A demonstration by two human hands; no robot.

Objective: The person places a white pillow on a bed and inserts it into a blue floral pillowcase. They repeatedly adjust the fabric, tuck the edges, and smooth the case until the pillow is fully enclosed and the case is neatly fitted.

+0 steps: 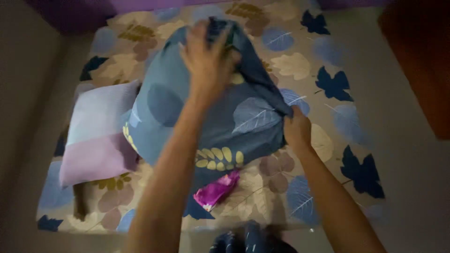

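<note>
The blue pillow (201, 117) is held up above the middle of the bed (328, 56), its long axis running from the lower left, near the person, up and away to the far end, where its top points toward the head of the bed; the left hand (208, 56) lies on that far upper end with fingers loosely spread and curled over bunched cloth, though motion blur hides the exact grip; the right hand (296, 131) pinches the right edge of the blue pillowcase between thumb and fingers, pulling the fabric taut into a dark fold; the bed sheet is beige with large leaves in dark blue, pale blue, brown and cream; it fills most of the view, with a dim plain floor on both sides and a reddish-brown piece of furniture (422, 65) at the right; the room is dark; a second pillow (96, 136), pale blue and lilac, lies just left of the held one, touching it; a bright magenta patterned cloth (216, 189) lies below it; the held pillow is plump, blue with grey-blue leaves and yellow sprigs.
</note>
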